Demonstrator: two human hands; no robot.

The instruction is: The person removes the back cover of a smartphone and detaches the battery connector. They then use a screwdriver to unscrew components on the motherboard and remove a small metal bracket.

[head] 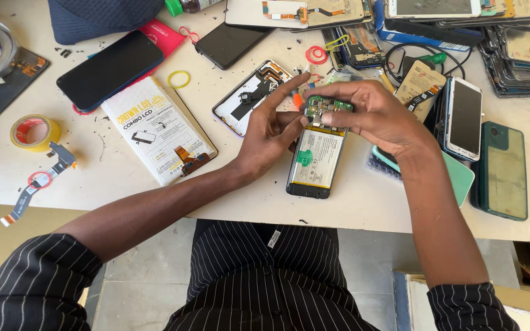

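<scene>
- Opened phone [315,156] is lying back-off on the white table [351,208], battery and green circuit board showing, right under both hands.
- Left hand [269,132] is open-ish, fingers spread, index finger stretched up and away; thumb and middle fingers press against the phone's left edge near the top. Not really wrapped around it, more bracing it.
- Right hand [372,113] comes in from the other side, fingers curled down onto the green board end of the phone, pinching at it. Can't tell if there's a small tool or screw under the fingertips.
- Just past the left fingertips there's a stripped phone frame [249,98].
- Left of the left wrist: a white flat box [154,132], and further out a dark phone [110,70] and a yellow tape roll [35,132].
- Under the right wrist sits a teal case [458,178]; beyond it a white phone [463,117] and a green phone [504,171].
</scene>
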